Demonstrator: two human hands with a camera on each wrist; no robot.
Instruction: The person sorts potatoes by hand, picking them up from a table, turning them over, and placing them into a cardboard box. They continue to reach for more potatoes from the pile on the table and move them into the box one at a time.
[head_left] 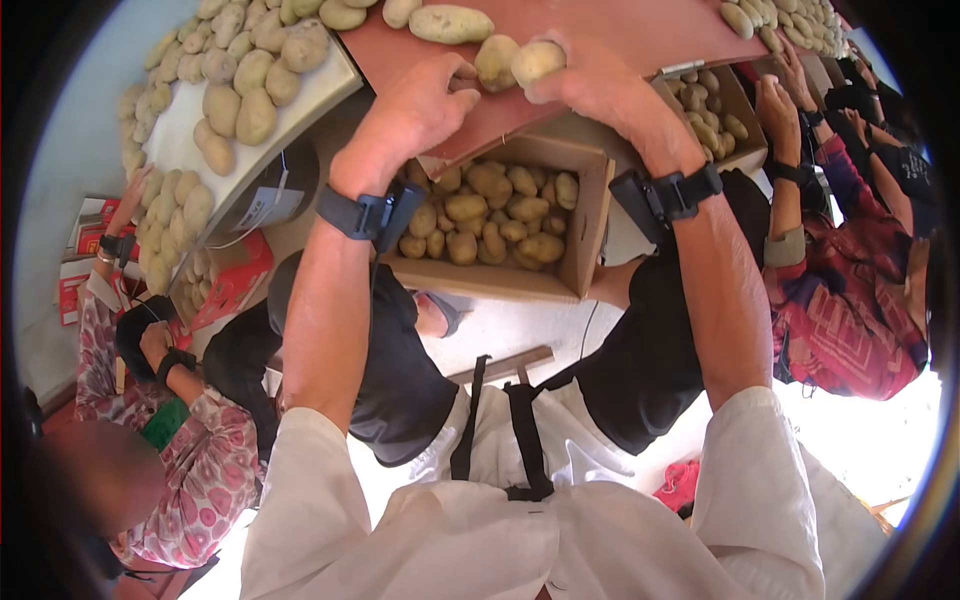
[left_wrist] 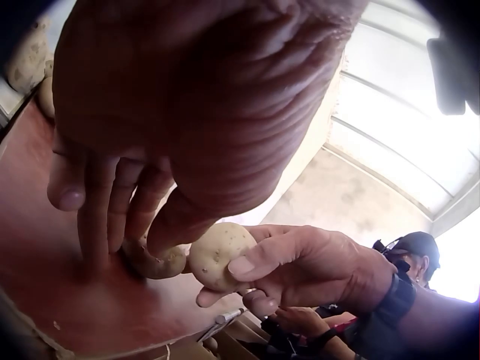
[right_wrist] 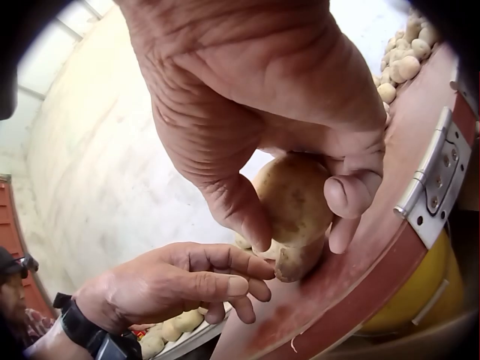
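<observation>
My right hand (head_left: 592,88) grips a pale, roundish potato (head_left: 538,63) between thumb and fingers, just over the red tabletop (head_left: 630,30). Right beside it, a second potato (head_left: 496,64) stands on the table, partly hidden behind the held one in the right wrist view. On that potato's other side is my left hand (head_left: 425,105), its fingers loosely bent and the fingertips close to its side. The left wrist view has the left fingers (left_wrist: 94,217) pointing down toward the tabletop, with the held potato (left_wrist: 219,256) beyond the thumb.
A cardboard box (head_left: 490,280) full of potatoes stands below the table edge, between my knees. More potatoes (head_left: 255,75) are heaped on a white surface at left. A long potato (head_left: 450,24) lies farther back. Other people sit on both sides. A metal hinge (right_wrist: 439,176) marks the table's edge.
</observation>
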